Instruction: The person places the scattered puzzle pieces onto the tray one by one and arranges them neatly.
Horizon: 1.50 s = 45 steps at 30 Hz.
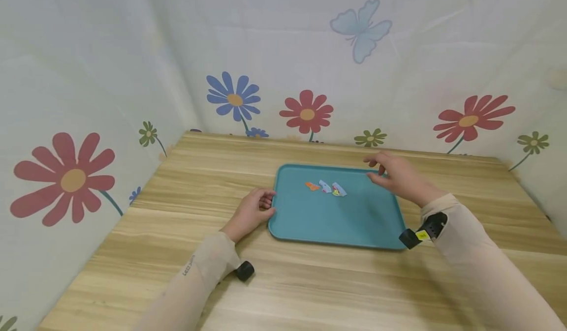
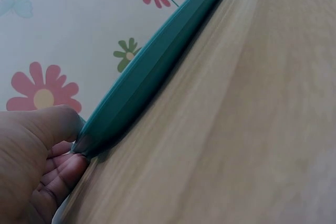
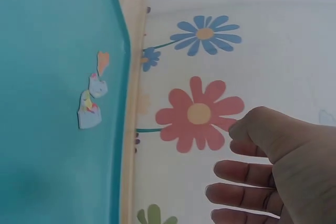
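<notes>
A teal rectangular tray (image 1: pixel 336 223) lies on the wooden table. At its left edge my left hand (image 1: pixel 251 212) holds the rim; in the left wrist view the thumb (image 2: pixel 60 121) is at the rim's upper side and curled fingers (image 2: pixel 60 179) are below it. My right hand (image 1: pixel 400 177) hovers over the tray's back right corner, fingers loosely bent and parted, nothing between them. Three small flat pieces lie in a row on the tray: an orange piece (image 1: pixel 312 186), a pale blue one (image 1: pixel 325 187) and a pale blue one with yellow and pink print (image 1: pixel 339 190).
The wooden table (image 1: pixel 177 193) extends around the tray on all sides. Behind it and to the left hangs a white curtain (image 1: pixel 274 36) printed with flowers and a butterfly. Each wrist carries a small black camera (image 1: pixel 244 271).
</notes>
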Each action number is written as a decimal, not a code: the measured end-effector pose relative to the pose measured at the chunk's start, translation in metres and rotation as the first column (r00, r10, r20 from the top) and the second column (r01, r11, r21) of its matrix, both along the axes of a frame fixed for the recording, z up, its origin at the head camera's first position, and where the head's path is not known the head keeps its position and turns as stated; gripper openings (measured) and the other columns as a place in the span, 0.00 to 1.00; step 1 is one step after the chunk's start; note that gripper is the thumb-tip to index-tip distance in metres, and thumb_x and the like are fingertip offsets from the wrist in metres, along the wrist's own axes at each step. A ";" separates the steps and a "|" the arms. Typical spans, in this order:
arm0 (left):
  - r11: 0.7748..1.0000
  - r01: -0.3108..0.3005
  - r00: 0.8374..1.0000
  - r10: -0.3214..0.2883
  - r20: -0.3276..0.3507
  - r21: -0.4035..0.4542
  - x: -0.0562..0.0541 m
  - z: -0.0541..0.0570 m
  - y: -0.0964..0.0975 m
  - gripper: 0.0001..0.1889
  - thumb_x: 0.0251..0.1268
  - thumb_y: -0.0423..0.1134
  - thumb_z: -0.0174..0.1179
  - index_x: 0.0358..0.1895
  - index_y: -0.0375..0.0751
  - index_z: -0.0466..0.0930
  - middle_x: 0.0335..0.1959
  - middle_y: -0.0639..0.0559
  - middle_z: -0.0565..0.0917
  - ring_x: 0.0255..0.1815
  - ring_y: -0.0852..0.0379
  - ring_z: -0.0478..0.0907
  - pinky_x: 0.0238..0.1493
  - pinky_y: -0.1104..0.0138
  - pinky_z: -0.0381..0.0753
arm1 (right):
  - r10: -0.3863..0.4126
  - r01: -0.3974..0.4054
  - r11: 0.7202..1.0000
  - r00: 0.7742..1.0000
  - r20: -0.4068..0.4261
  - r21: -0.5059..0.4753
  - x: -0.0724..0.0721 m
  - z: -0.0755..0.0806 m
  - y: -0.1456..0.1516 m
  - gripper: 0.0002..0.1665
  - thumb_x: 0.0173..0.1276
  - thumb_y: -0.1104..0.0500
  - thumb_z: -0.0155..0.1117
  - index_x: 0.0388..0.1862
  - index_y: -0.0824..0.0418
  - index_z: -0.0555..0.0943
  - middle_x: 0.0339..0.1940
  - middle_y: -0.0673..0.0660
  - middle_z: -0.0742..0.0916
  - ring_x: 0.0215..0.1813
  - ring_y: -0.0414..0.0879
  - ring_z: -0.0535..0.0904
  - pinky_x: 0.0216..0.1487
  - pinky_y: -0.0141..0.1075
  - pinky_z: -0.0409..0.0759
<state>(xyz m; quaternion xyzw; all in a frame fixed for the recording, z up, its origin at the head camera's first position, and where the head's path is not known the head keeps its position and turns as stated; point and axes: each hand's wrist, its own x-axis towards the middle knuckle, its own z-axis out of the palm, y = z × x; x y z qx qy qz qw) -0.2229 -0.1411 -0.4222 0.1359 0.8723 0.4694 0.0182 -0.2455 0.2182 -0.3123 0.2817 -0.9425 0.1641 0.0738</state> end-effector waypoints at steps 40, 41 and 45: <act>1.000 0.004 1.000 -0.004 0.002 0.015 -0.005 -0.006 0.000 0.22 0.59 0.27 0.62 0.58 0.28 0.73 0.49 0.38 0.74 0.46 0.50 0.77 0.48 0.69 0.82 | -0.125 0.122 0.989 0.992 0.032 0.084 0.059 -0.027 0.079 0.18 0.58 0.60 0.70 0.46 0.67 0.80 0.40 0.60 0.83 0.36 0.45 0.77 0.33 0.35 0.79; 1.000 0.003 1.000 -0.003 0.001 0.015 -0.005 -0.006 0.000 0.22 0.59 0.27 0.62 0.58 0.28 0.73 0.49 0.38 0.74 0.46 0.51 0.77 0.48 0.69 0.82 | -0.130 0.127 0.988 0.991 0.030 0.089 0.060 -0.029 0.081 0.18 0.58 0.60 0.70 0.45 0.67 0.81 0.40 0.59 0.84 0.36 0.45 0.77 0.32 0.35 0.79; 1.000 0.006 1.000 -0.006 0.006 0.019 -0.005 -0.007 0.001 0.22 0.60 0.27 0.62 0.58 0.28 0.72 0.49 0.38 0.74 0.46 0.50 0.77 0.48 0.69 0.82 | -0.135 0.131 0.986 0.990 0.036 0.106 0.063 -0.037 0.088 0.16 0.56 0.61 0.71 0.43 0.66 0.81 0.38 0.58 0.84 0.35 0.45 0.78 0.32 0.35 0.78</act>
